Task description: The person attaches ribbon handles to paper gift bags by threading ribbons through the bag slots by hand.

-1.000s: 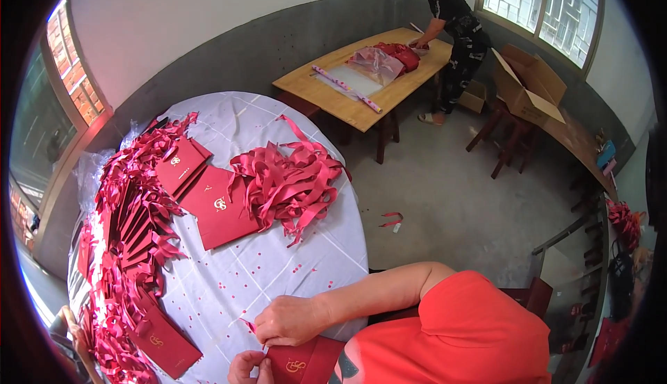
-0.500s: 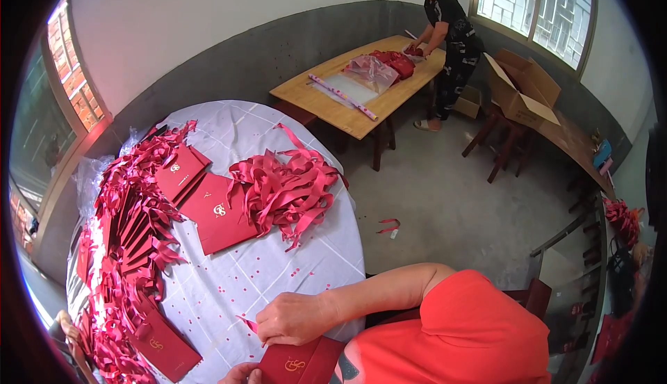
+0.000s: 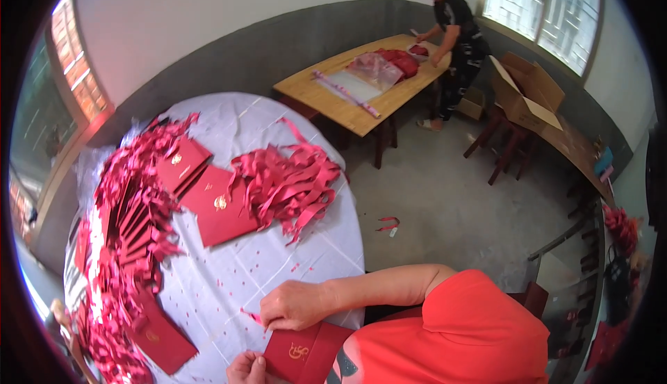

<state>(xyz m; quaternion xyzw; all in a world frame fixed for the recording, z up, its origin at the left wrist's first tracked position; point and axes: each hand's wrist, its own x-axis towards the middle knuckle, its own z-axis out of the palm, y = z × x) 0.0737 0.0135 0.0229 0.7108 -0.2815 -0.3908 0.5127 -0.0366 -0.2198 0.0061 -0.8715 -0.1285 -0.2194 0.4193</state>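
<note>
A dark red paper bag with a gold emblem (image 3: 302, 355) lies flat in front of me at the table's near edge. My left hand (image 3: 244, 369) grips the bag's left edge between thumb and fingers. Above the bag's upper left corner, my right hand (image 3: 292, 306) is closed in a pinch on a red ribbon (image 3: 251, 316), whose short end sticks out left of the fingertips. The rest of the ribbon is hidden by the fingers. Another red bag (image 3: 163, 339) lies to the left, beside a long heap of ribboned bags (image 3: 132, 234).
More red bags (image 3: 221, 207) and a pile of loose ribbons (image 3: 292, 182) lie on the white-clothed round table (image 3: 229, 287). At a wooden table (image 3: 333, 113) across the room, a co-worker (image 3: 455, 29) stands near an open carton (image 3: 528, 95). A red ribbon loop (image 3: 389, 224) lies on the floor.
Both my hands and the bag have shifted slightly; the right hand sits a little higher, still pinching the ribbon. The co-worker's head has turned down toward the wooden table.
</note>
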